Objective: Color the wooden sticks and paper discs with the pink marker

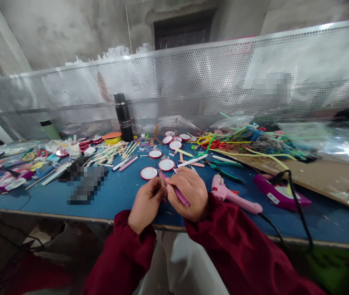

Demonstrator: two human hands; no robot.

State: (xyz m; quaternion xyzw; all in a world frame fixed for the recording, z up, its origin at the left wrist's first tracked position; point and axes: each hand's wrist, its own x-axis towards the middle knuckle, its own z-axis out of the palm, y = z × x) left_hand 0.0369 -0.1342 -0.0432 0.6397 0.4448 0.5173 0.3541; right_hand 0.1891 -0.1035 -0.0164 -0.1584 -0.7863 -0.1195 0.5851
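Note:
My right hand [189,188] is closed around a slim pinkish-purple stick [182,197], perhaps a pen. One end of it points toward my left hand and the other shows below my fingers. My left hand [146,200] is closed too, its thumb and fingers pinched together at a small tan piece [162,179] close to the stick's far end. The fingers hide most of that piece, so I cannot tell its kind. Just beyond the hands lie round white lids with red rims, among them a near lid [149,173] and another lid [166,165].
A pink glue gun [236,196] lies right of my hands, near green-handled pliers [226,172] and a purple device [280,191] with a cable. Colourful cords [254,141] are heaped behind. Leftward are a phone [89,185], thin sticks, and a black bottle [123,117] before a perforated metal screen.

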